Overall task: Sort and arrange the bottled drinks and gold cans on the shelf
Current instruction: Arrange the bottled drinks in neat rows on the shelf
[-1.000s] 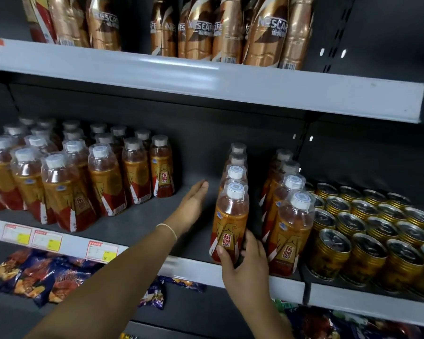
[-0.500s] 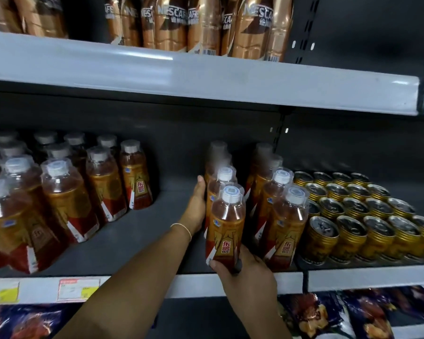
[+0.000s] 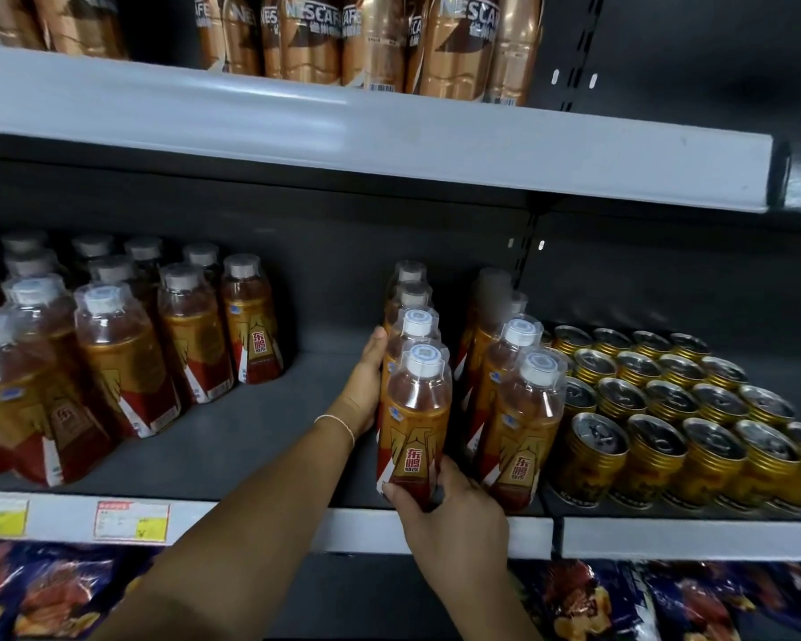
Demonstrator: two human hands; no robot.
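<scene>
A row of amber drink bottles with white caps runs front to back at mid shelf. My right hand grips the base of the front bottle, which stands at the shelf's front edge. My left hand lies flat against the left side of that row, fingers straight and touching the bottles behind the front one. A second row of the same bottles stands just to the right. Beyond it, several gold cans sit in tidy rows.
A larger group of the same bottles fills the shelf's left part, with a bare strip of grey shelf between the groups. Brown coffee bottles stand on the upper shelf. Snack bags lie below the price-tag rail.
My left hand moved right from the open shelf gap to rest against the bottle row. My right hand kept its hold on the front bottle. The view shifted right.
</scene>
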